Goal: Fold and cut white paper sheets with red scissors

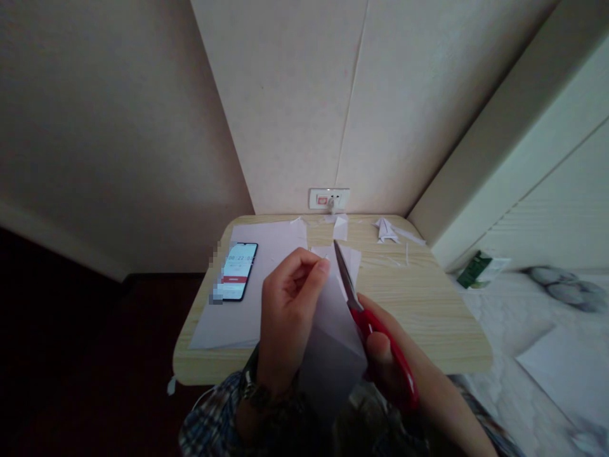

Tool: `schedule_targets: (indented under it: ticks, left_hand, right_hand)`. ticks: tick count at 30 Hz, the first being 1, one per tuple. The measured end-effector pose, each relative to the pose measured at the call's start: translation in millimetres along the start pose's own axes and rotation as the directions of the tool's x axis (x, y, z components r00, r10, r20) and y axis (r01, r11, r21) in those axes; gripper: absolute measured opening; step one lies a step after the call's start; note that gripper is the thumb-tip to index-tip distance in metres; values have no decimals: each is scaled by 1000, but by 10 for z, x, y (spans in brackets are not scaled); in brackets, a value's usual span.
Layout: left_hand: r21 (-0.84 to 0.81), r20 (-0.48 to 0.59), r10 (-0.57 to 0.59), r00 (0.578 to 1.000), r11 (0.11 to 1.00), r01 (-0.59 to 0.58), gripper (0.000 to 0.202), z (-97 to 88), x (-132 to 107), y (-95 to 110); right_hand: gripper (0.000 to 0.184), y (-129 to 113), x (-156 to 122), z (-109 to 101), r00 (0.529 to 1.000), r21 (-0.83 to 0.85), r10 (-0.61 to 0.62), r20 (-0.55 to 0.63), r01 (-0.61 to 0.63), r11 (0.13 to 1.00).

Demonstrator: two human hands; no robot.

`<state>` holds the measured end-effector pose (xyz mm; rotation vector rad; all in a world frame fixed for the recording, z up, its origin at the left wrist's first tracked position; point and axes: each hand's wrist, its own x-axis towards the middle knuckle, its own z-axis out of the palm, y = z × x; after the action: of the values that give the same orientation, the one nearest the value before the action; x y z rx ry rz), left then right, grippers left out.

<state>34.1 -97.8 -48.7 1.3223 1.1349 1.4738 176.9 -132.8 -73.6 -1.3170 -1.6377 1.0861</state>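
Observation:
My left hand (291, 311) pinches the upper corner of a white sheet of paper (330, 362) between thumb and fingers. The sheet hangs below the hand in front of my body, with a crease running across it. In my right hand (387, 355) is a pair of red-handled scissors (364, 320), my thumb and fingers around the handles. Their blades point up and away from me, along the right edge of the sheet. Whether the paper lies between the blades I cannot tell.
A phone (240, 271) with a lit timer rests on white sheets (219, 327) at the left of the wooden table (442, 336). A folded paper shape (386, 231) and paper scraps (340, 227) lie at the back. Behind is a wall socket (329, 198). A green box (474, 269) stands right of the table.

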Motion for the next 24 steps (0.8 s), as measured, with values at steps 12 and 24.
schedule_targets:
  ticks: [12, 24]
  left_hand:
    - [186, -10, -57, 998, 981, 58, 15, -105, 304, -300]
    - [236, -10, -34, 999, 971, 35, 15, -74, 365, -274]
  right_hand:
    - [15, 1062, 423, -207, 922, -478, 66, -382, -258, 840]
    - [19, 814, 382, -240, 965, -348, -1, -264, -94, 933]
